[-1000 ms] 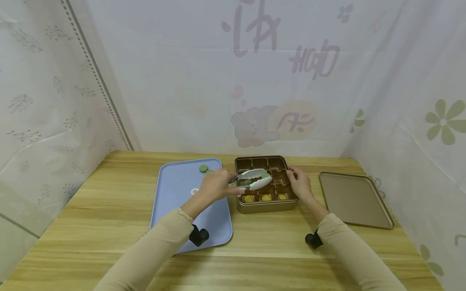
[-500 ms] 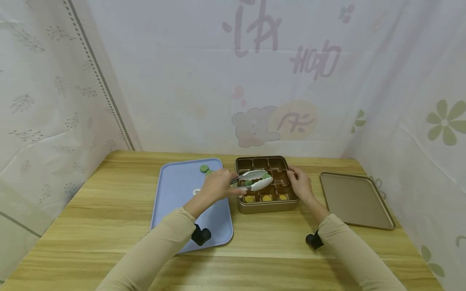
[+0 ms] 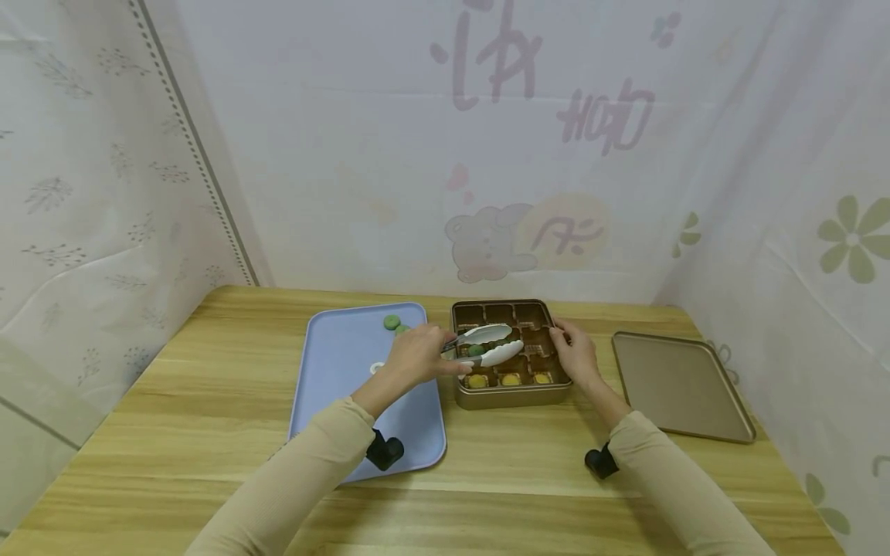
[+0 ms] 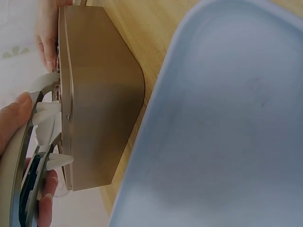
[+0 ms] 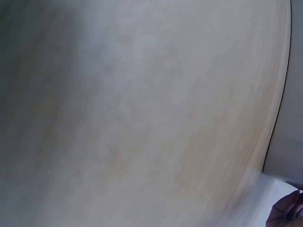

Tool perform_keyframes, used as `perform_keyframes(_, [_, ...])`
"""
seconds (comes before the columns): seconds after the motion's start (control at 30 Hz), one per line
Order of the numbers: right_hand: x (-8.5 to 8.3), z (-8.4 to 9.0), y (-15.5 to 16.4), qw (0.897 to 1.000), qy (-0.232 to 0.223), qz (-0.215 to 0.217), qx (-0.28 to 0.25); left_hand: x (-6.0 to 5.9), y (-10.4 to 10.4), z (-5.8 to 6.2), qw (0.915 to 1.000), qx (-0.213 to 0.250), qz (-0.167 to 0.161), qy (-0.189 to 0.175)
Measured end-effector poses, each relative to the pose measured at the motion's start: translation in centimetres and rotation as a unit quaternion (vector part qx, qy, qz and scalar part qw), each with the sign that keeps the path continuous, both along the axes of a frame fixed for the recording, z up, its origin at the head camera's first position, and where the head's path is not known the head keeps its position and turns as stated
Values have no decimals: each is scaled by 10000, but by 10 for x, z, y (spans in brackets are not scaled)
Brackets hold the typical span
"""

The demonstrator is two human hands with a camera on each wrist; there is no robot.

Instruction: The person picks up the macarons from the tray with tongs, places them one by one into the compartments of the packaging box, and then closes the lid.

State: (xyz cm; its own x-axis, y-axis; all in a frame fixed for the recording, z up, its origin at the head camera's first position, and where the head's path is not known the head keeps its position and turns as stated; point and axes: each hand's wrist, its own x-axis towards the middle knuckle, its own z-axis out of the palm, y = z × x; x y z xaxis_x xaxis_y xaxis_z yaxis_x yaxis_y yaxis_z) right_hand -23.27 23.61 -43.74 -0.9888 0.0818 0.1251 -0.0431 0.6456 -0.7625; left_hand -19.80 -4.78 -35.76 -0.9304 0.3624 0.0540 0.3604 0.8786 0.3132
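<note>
Tongs (image 3: 487,346) are gripped in the left hand (image 3: 416,357), fingers and thumb curled round the handles, the white scalloped tips reaching over the gold box (image 3: 511,395). A green piece (image 3: 476,350) sits between the tips, above the box's middle row of compartments; whether it touches the compartment floor cannot be told. In the left wrist view the tong tips (image 4: 47,137) stand just beside the box's side wall (image 4: 99,99).

Nearest the person, the blue tray (image 3: 334,386) lies on the wooden table (image 3: 208,432), left of the box. The box's front row holds three yellow pieces (image 3: 510,379). The right hand (image 3: 573,354) rests on the box's right rim, fingers curled over the edge. The right wrist view is blurred and shows mostly table surface.

Right of the box, apart from it, lies the gold lid (image 3: 677,382). At the tray's far end lie two green pieces (image 3: 392,322).

Behind the table hangs a curtain (image 3: 487,154) printed with a bear and large pink characters, not legible. No brand marks are readable.
</note>
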Motion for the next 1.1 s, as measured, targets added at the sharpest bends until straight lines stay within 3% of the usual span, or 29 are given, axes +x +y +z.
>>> perform_keyframes(0.37, [2,-1,0,10000,79,-18,56,5,-9,-7,9989,426,-151,107])
perform_keyframes(0.57, [2,-3,3,9992,346,132,-127,11,-23,-9,9962,857,148,-65])
perform_keyframes(0.7, [0,-8,7,9969,686,293,-254,14,-37,-9,9956,893,286,-43])
perform_keyframes(1.1, [-1,1,0,9999,108,-18,-36,24,-92,-13,9929,917,757,-38])
